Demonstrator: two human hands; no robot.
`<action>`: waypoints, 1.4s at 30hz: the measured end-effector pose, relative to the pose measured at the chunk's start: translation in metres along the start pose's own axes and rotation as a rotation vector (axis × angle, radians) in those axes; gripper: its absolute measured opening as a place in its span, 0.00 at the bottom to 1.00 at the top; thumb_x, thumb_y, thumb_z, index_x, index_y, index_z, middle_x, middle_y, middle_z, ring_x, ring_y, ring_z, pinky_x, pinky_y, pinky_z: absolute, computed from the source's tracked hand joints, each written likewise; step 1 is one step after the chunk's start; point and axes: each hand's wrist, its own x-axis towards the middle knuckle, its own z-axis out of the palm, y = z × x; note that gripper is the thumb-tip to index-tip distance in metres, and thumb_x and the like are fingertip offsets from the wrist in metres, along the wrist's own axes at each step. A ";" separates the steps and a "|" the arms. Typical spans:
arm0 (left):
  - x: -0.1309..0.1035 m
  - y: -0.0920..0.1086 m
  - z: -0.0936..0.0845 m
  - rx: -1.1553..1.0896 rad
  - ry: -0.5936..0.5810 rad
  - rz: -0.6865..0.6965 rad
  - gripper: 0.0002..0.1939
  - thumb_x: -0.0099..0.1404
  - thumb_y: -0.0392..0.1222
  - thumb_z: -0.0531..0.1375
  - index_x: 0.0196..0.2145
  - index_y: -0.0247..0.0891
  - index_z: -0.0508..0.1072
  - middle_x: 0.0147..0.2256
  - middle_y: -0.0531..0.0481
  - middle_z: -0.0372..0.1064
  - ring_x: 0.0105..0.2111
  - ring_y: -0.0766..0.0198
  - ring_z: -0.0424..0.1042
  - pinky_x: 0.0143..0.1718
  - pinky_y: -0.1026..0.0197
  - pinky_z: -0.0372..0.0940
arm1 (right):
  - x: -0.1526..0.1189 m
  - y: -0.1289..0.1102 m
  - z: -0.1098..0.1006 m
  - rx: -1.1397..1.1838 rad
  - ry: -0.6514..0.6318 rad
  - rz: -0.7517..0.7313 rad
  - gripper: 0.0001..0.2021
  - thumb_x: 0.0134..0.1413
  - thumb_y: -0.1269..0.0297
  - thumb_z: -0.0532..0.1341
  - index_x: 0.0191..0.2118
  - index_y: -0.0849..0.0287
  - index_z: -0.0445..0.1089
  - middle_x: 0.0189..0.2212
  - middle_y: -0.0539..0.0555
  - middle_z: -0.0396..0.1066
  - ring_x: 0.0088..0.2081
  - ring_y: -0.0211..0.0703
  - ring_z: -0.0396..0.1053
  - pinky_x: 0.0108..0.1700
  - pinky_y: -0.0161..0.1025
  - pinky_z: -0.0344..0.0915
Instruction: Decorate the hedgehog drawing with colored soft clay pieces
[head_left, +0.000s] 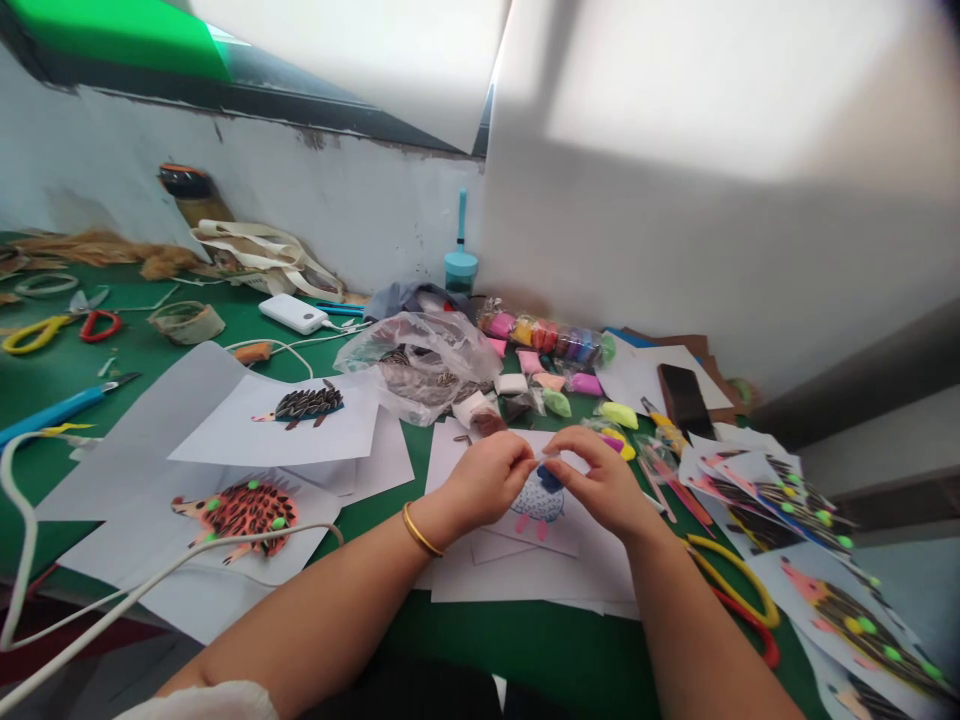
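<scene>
My left hand (pixel 486 482), with a gold bangle on the wrist, is closed in a pinch. Opposite it, my right hand (pixel 600 482) also pinches, and the fingertips of both nearly meet. Whatever lies between them is too small and hidden to make out. Just below the fingers, on white paper (pixel 465 575), is a round figure (pixel 538 503) with a pale blue patterned body, a dark blue part at its top and pink legs. Part of it is covered by my right hand.
Small packets of coloured clay (pixel 556 402) and a clear bag of striped seeds (pixel 420 370) lie beyond my hands. Hedgehog pictures (pixel 240 515) flank both sides. A white cable (pixel 127 590) crosses at left; yellow-and-red scissors handles (pixel 739 590) lie at right.
</scene>
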 end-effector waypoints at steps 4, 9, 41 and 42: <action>0.001 0.001 -0.001 -0.005 0.001 -0.005 0.08 0.68 0.39 0.57 0.31 0.39 0.72 0.30 0.50 0.71 0.31 0.62 0.69 0.32 0.60 0.61 | 0.000 0.007 0.003 0.024 0.022 -0.006 0.10 0.62 0.57 0.58 0.34 0.55 0.70 0.33 0.53 0.71 0.38 0.45 0.69 0.43 0.44 0.67; 0.004 -0.012 -0.009 0.111 0.044 -0.068 0.07 0.68 0.42 0.57 0.38 0.39 0.73 0.37 0.48 0.72 0.38 0.59 0.71 0.38 0.59 0.64 | 0.005 0.025 0.013 -0.263 0.079 0.130 0.12 0.63 0.58 0.55 0.33 0.56 0.71 0.33 0.53 0.73 0.37 0.45 0.70 0.40 0.42 0.67; -0.007 -0.043 -0.019 0.514 -0.241 -0.067 0.15 0.61 0.41 0.64 0.46 0.43 0.77 0.47 0.42 0.68 0.49 0.46 0.65 0.45 0.50 0.62 | 0.087 0.030 0.044 -0.884 -0.032 0.243 0.22 0.58 0.49 0.60 0.52 0.60 0.70 0.62 0.64 0.61 0.64 0.62 0.49 0.56 0.59 0.51; -0.007 -0.041 -0.020 0.511 -0.238 -0.068 0.15 0.60 0.42 0.64 0.46 0.42 0.77 0.47 0.42 0.68 0.49 0.47 0.66 0.45 0.50 0.62 | 0.090 0.032 0.045 -0.864 -0.026 0.238 0.21 0.57 0.51 0.62 0.51 0.59 0.71 0.63 0.64 0.60 0.65 0.62 0.48 0.58 0.60 0.50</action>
